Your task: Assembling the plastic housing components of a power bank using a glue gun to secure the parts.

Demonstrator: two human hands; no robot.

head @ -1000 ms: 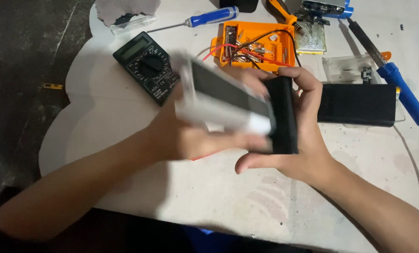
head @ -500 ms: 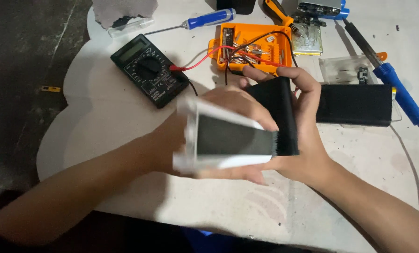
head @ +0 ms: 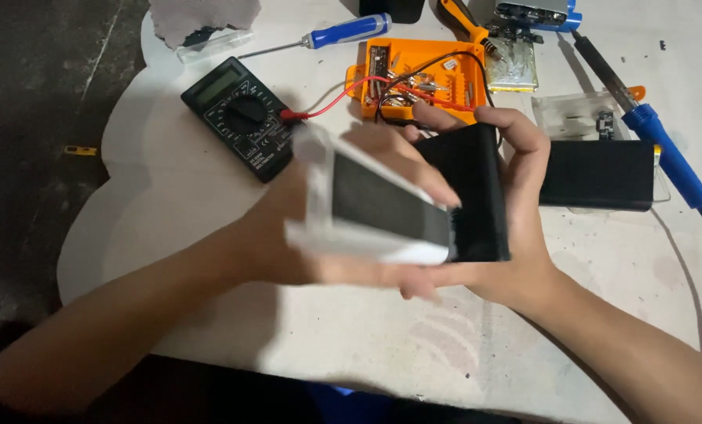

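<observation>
My left hand (head: 331, 228) grips a white rectangular frame with a dark inner panel (head: 374, 208), held above the white table (head: 210, 235) and blurred by motion. My right hand (head: 516, 204) wraps around a black box-shaped casing (head: 473, 192), fingers over its top edge. The white frame's right end meets the black casing, and the two pieces are held together at the middle of the view.
A black multimeter (head: 241, 118) with red and black leads lies at the upper left. An orange tray of parts (head: 418, 78), a blue-handled screwdriver (head: 343, 33), a second black casing (head: 598, 174) and a blue-handled soldering iron (head: 657, 133) sit behind my hands.
The white frame has swung down from a tilted position and moved toward the left side of the black casing. My right hand has held the casing nearly still.
</observation>
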